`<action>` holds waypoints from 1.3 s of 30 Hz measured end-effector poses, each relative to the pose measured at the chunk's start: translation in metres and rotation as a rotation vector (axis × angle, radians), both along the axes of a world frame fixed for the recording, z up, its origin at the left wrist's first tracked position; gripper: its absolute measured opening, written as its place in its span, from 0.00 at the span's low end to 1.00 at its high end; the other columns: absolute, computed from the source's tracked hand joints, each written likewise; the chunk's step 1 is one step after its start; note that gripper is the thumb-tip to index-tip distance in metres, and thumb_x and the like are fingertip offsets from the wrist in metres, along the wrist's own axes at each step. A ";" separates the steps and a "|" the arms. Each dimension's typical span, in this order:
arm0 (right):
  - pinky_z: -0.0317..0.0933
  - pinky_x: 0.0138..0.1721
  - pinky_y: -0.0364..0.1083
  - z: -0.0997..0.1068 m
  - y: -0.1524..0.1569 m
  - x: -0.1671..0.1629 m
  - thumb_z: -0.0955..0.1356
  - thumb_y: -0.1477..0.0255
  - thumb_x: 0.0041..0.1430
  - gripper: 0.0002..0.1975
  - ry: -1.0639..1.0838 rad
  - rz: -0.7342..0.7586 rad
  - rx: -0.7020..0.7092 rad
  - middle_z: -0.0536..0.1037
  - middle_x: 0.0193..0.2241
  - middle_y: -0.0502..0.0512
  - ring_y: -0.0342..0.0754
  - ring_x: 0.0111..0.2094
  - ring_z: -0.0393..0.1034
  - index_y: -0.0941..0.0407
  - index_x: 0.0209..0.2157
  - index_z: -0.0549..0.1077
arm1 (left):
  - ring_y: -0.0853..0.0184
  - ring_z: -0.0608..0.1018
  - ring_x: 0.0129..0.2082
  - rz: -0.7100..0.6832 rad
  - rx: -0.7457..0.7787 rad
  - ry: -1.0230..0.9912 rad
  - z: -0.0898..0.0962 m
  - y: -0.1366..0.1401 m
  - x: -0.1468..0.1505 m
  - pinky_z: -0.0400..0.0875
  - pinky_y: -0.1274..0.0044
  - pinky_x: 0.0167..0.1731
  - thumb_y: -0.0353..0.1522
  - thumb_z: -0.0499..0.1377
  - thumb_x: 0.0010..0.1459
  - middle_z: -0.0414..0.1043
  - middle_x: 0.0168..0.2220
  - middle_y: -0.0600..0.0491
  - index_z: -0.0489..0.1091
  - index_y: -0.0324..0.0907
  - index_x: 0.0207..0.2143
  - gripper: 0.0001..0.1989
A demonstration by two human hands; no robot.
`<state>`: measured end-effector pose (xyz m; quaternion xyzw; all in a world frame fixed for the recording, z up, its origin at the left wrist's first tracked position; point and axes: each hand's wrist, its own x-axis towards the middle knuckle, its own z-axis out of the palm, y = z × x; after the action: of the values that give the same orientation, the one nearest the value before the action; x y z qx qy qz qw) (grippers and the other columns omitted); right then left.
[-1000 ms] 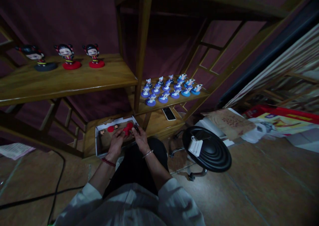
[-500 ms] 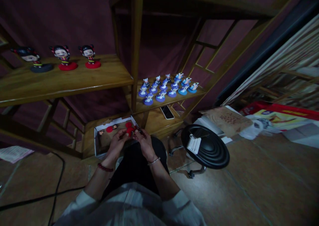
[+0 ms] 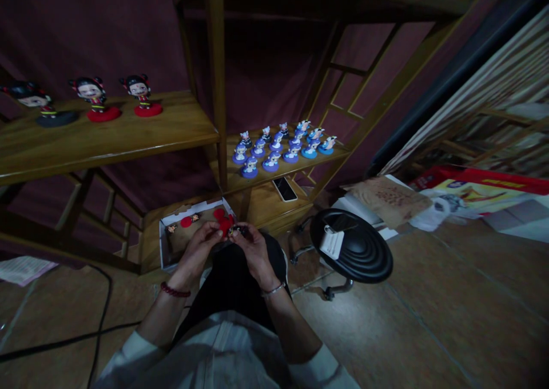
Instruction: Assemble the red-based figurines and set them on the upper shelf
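Observation:
My left hand (image 3: 205, 241) pinches a red round figurine base (image 3: 225, 225) between thumb and fingers. Close beside it, my right hand (image 3: 252, 250) is closed on a small dark figurine (image 3: 237, 229), its details partly hidden by my fingers. The two pieces meet or nearly meet; I cannot tell whether they are joined. Both hands are over the near right side of a shallow white-rimmed cardboard box (image 3: 162, 246). Inside lie another red disc (image 3: 186, 222), a red piece (image 3: 218, 213) near my left fingers, and small figurine parts (image 3: 172, 228).
Three black-haired figurines (image 3: 139, 91) stand on the upper left shelf (image 3: 171, 128). Several purple and blue figurines (image 3: 271, 161) crowd the right shelf, above a phone (image 3: 285, 189). A black wheeled stool (image 3: 364, 251) carries a white card-like item (image 3: 332, 244). Cables (image 3: 100, 320) cross the floor.
My hands have drawn slightly apart, so more of the red base and the dark figurine shows between them. The whole view has shifted a little.

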<state>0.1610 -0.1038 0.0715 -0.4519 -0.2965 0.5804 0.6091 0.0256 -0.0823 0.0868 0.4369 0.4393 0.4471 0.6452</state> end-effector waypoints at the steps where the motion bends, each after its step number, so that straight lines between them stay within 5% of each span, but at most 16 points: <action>1: 0.65 0.35 0.42 0.000 -0.001 0.001 0.73 0.68 0.42 0.17 -0.027 -0.005 0.011 0.75 0.28 0.48 0.41 0.29 0.70 0.55 0.36 0.71 | 0.69 0.75 0.35 0.000 0.000 -0.001 0.002 -0.001 0.001 0.68 0.74 0.43 0.37 0.63 0.46 0.73 0.36 0.53 0.66 0.41 0.34 0.14; 8: 0.63 0.35 0.41 0.004 -0.008 0.004 0.72 0.70 0.43 0.12 -0.131 -0.041 0.068 0.75 0.28 0.47 0.41 0.29 0.68 0.55 0.34 0.73 | 0.63 0.71 0.48 -0.080 0.020 0.011 0.024 -0.009 0.007 0.68 0.75 0.44 0.36 0.63 0.47 0.71 0.46 0.49 0.64 0.43 0.52 0.28; 39: 0.63 0.35 0.41 0.029 -0.024 0.012 0.71 0.69 0.47 0.12 -0.184 -0.028 0.106 0.75 0.29 0.48 0.41 0.30 0.68 0.55 0.36 0.72 | 0.64 0.72 0.46 -0.150 -0.009 -0.161 0.028 -0.014 0.008 0.65 0.73 0.47 0.33 0.65 0.47 0.72 0.45 0.48 0.71 0.43 0.47 0.22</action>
<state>0.1726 -0.1279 0.1008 -0.4747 -0.3752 0.5115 0.6102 0.0336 -0.0968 0.1147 0.4284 0.3539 0.4291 0.7121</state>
